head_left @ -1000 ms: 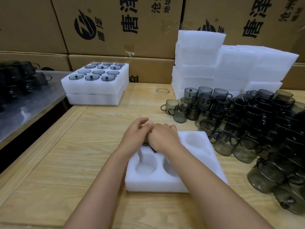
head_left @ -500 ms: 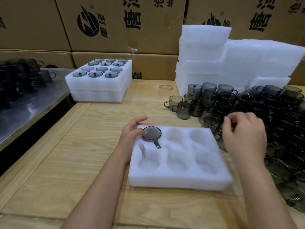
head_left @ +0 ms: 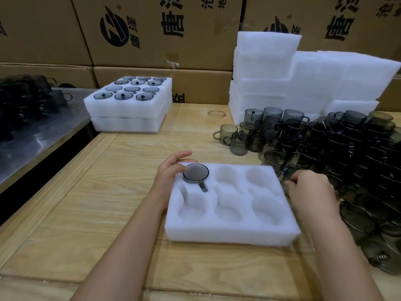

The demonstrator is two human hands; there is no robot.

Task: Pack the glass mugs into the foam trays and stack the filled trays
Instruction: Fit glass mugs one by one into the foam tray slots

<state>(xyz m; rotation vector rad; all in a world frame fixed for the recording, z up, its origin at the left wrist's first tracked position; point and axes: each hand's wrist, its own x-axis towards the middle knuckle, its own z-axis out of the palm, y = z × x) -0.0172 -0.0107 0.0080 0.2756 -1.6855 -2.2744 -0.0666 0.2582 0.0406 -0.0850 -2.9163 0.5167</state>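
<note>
Pale planks of a wooden table (head_left: 108, 192) fill the view, and printed cardboard boxes (head_left: 152, 29) are stacked along its far edge at twelve o'clock. At the middle of the table a white foam tray (head_left: 230, 235) is laid flat, with six round pockets showing. One smoked glass mug (head_left: 195, 173) is seated in the pocket at the tray's ten o'clock corner, its mouth up and its handle pointed toward five o'clock; the other five pockets are unfilled.

The left hand (head_left: 170, 172) is rested on that same corner, at nine o'clock from the mug. Its fingers are spread and nearly straight over the tray's far edge, the thumb is laid against the mug's rim, and nothing is clasped.

The right hand (head_left: 312, 190) is placed at the tray's three o'clock side, just beside the foam. Its fingers are curled inward against dark glass there, but the spot is blurred and it cannot be told whether a mug is gripped.

A crowded pile of loose mugs (head_left: 325, 144) is spread from one to four o'clock. Blank foam blocks (head_left: 267, 68) are heaped behind it at one o'clock. At eleven o'clock two filled trays (head_left: 128, 111) are stacked, nine mugs showing in the upper one. A steel bench (head_left: 43, 131) is seen at nine o'clock.
</note>
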